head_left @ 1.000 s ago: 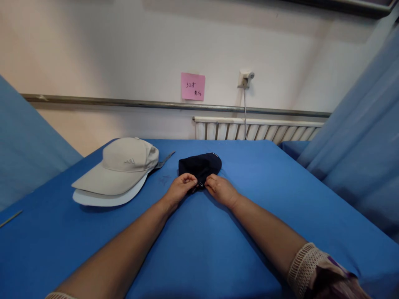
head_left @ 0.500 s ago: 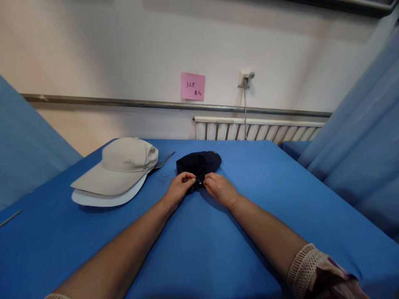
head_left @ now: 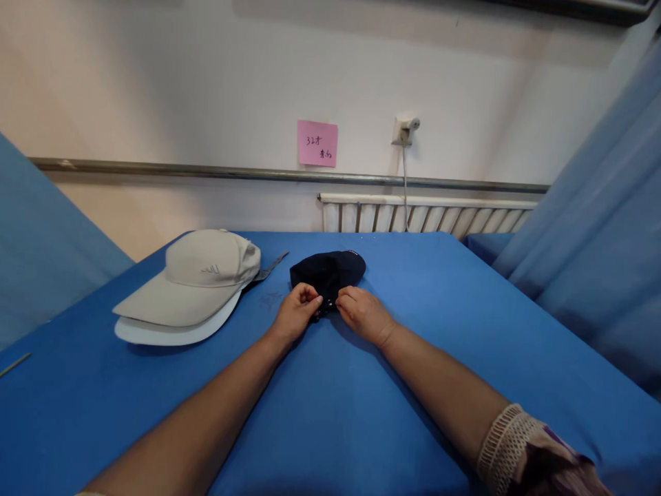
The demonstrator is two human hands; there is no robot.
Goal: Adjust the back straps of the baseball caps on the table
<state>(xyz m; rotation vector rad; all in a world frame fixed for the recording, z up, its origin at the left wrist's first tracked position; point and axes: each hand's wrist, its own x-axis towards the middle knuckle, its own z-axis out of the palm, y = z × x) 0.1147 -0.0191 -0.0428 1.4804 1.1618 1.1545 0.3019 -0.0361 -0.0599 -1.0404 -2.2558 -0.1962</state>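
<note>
A small dark navy cap [head_left: 320, 269] lies on the blue-covered table [head_left: 330, 413], its brim pointing to the back right. My left hand [head_left: 298, 308] pinches the near edge of this cap from the left, thumb against fingers. From the right, my right hand [head_left: 363, 311] has its fingers closed on the same near edge. Between the two hands a shiny black bit, perhaps the strap or its buckle, shows in part; my fingers hide the rest.
To the left, a beige cap [head_left: 204, 258] rests on a white cap [head_left: 170, 334], with a dark strap [head_left: 272, 267] sticking out to the right. A thin stick [head_left: 15, 364] lies at the far left. Blue curtains [head_left: 593, 227] hang on both sides; a radiator [head_left: 382, 215] stands behind.
The navy cap has shifted slightly left and its crown looks a little fuller. Both hands keep their grip on its near edge. The view has moved a touch.
</note>
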